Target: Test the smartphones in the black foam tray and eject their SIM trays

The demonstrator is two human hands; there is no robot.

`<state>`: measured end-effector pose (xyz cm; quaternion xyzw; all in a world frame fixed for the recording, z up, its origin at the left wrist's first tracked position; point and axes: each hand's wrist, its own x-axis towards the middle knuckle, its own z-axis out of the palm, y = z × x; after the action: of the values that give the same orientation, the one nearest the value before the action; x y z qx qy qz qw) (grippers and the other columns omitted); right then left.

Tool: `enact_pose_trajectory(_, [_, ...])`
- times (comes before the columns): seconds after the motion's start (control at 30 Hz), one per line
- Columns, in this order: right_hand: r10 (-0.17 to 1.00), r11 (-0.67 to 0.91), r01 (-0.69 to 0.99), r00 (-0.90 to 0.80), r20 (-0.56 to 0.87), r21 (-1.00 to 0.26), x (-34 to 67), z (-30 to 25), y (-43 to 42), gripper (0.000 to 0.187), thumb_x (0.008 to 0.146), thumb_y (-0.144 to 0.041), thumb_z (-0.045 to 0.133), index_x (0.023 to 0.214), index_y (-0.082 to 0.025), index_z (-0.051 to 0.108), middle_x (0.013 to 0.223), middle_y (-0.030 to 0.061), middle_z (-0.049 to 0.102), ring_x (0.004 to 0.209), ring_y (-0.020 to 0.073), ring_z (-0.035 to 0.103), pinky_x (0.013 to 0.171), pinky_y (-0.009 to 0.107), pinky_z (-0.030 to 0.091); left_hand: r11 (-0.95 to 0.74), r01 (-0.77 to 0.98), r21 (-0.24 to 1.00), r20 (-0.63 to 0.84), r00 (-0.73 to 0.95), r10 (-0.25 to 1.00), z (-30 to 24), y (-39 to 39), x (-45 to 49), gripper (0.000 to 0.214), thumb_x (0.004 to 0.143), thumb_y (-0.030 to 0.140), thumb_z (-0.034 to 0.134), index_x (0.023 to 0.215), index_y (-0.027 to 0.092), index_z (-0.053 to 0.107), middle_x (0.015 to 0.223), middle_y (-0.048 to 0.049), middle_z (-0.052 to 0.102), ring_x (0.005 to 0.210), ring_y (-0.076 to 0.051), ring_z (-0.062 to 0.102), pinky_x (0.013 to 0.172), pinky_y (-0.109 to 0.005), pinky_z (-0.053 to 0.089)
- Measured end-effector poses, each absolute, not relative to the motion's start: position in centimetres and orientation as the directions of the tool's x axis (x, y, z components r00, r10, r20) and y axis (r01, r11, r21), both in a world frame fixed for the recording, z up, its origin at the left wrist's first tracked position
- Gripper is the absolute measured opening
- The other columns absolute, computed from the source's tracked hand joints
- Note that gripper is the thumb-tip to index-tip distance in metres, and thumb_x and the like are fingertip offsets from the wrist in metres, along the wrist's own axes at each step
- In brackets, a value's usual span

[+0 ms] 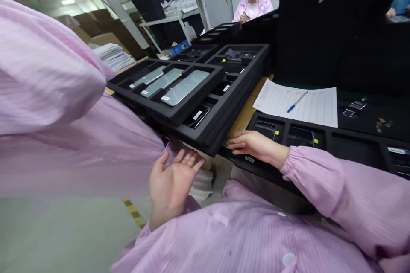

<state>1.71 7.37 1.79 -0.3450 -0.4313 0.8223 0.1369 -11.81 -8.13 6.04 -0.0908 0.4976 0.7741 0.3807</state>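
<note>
My left hand (173, 181) is held palm up with its fingers stretched out, holding nothing, below the near corner of a stack of black foam trays (209, 136). On the upper tray lie three pale phone panels (185, 87) with small white labels. My right hand (253, 144) rests at the left edge of another black foam tray (352, 147), fingers extended and nothing in them. Beside its wrist, in that tray, sit dark phones with yellow tabs, among them one phone (301, 135) in the second slot.
A printed sheet (297, 101) with a blue pen (297, 101) on it lies behind the right tray. A co-worker's pink sleeve (48, 72) fills the left side. Another person (253, 4) sits at the back. Small metal parts (382, 123) lie on the right.
</note>
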Motion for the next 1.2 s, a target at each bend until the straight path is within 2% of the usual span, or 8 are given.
enact_pose_trajectory(0.13, [0.471, -0.659, 0.073, -0.736, -0.486, -0.749, -1.5, 1.1, 7.8, 0.015, 0.071, -0.002, 0.056, 0.069, -0.017, 0.052, 0.068, 0.0009, 0.061, 0.068, 0.012, 0.063, 0.069, 0.023, 0.055, -0.091, -0.8, 0.593, -0.588, -0.508, 0.63, 5.3, -8.2, -12.2, 0.051, 0.09, 0.044, 0.043, 0.126, 0.01, 0.053, 0.127, -0.0252, 0.059, 0.129, -0.038, 0.056, 0.103, -0.062, 0.048])
enact_pose_trajectory(0.27, [0.465, -0.683, 0.081, -0.718, -0.518, -0.726, -2.8, 1.4, 8.4, 0.015, 0.07, -0.002, 0.053, 0.069, -0.017, 0.05, 0.064, -0.0019, 0.056, 0.064, 0.0112, 0.059, 0.071, 0.026, 0.056, -0.043, -0.827, 0.561, -0.619, -0.453, 0.642, 4.9, -8.3, -12.8, 0.059, 0.088, 0.048, 0.046, 0.133, 0.01, 0.049, 0.13, -0.0263, 0.058, 0.129, -0.039, 0.057, 0.1, -0.061, 0.051])
enact_pose_trajectory(0.43, [0.475, -0.668, 0.082, -0.718, -0.509, -0.739, -2.9, 2.5, 8.7, 0.018, 0.058, -0.003, 0.051, 0.066, -0.019, 0.047, 0.06, -0.0008, 0.055, 0.062, 0.0125, 0.058, 0.078, 0.031, 0.058, -0.025, -0.846, 0.532, -0.672, -0.44, 0.596, 5.2, -8.5, -13.4, 0.054, 0.089, 0.046, 0.048, 0.129, 0.01, 0.05, 0.116, -0.0224, 0.063, 0.108, -0.033, 0.067, 0.08, -0.044, 0.062])
enact_pose_trajectory(0.6, [0.522, -0.559, 0.075, -0.741, -0.422, -0.826, -3.2, 2.9, 8.8, 0.021, 0.057, 0.0, 0.049, 0.063, -0.019, 0.044, 0.053, -0.0037, 0.047, 0.057, 0.0096, 0.054, 0.079, 0.029, 0.059, -0.006, -0.817, 0.576, -0.622, -0.443, 0.645, 5.4, -7.1, -13.8, 0.069, 0.087, 0.065, 0.049, 0.126, 0.008, 0.055, 0.106, -0.02, 0.065, 0.1, -0.03, 0.068, 0.075, -0.037, 0.061])
enact_pose_trajectory(0.73, [0.59, -0.349, 0.105, -0.748, -0.305, -0.931, -2.8, 2.3, 8.5, 0.022, 0.062, 0.004, 0.048, 0.065, -0.018, 0.045, 0.06, -0.0014, 0.057, 0.063, 0.0109, 0.061, 0.079, 0.029, 0.059, 0.039, -0.733, 0.679, -0.506, -0.43, 0.748, 5.8, -6.1, -14.2, 0.07, 0.09, 0.067, 0.047, 0.133, 0.012, 0.053, 0.125, -0.0204, 0.065, 0.124, -0.034, 0.06, 0.096, -0.049, 0.056])
enact_pose_trajectory(0.87, [0.654, 0.007, 0.193, -0.743, -0.142, -0.981, -1.2, 1.2, 8.6, 0.025, 0.07, 0.004, 0.049, 0.081, -0.016, 0.059, 0.097, 0.0085, 0.071, 0.098, 0.0212, 0.068, 0.094, 0.038, 0.054, -0.01, -0.694, 0.72, -0.424, -0.452, 0.785, 6.6, -5.9, -14.7, 0.06, 0.094, 0.059, 0.048, 0.136, 0.016, 0.053, 0.13, -0.0178, 0.064, 0.13, -0.031, 0.058, 0.097, -0.046, 0.057])
enact_pose_trajectory(1.0, [0.625, 0.401, 0.289, -0.78, 0.029, -0.869, 0.4, -0.6, 8.4, 0.029, 0.074, 0.005, 0.051, 0.09, -0.012, 0.068, 0.116, 0.0164, 0.068, 0.122, 0.03, 0.057, 0.111, 0.044, 0.038, -0.071, -0.693, 0.717, -0.372, -0.467, 0.802, 7.5, -5.8, -14.9, 0.054, 0.096, 0.052, 0.049, 0.137, 0.017, 0.052, 0.133, -0.0174, 0.063, 0.132, -0.031, 0.057, 0.099, -0.046, 0.057])
enact_pose_trajectory(1.2, [0.522, 0.719, 0.31, -0.832, 0.188, -0.622, -0.1, -2.0, 9.7, 0.032, 0.089, -0.006, 0.047, 0.116, -0.006, 0.066, 0.129, 0.0206, 0.061, 0.125, 0.0294, 0.053, 0.111, 0.041, 0.037, -0.158, -0.675, 0.721, -0.262, -0.476, 0.839, 8.5, -5.9, -15.0, 0.051, 0.098, 0.045, 0.048, 0.142, 0.02, 0.047, 0.142, -0.0132, 0.059, 0.133, -0.028, 0.056, 0.099, -0.045, 0.057])
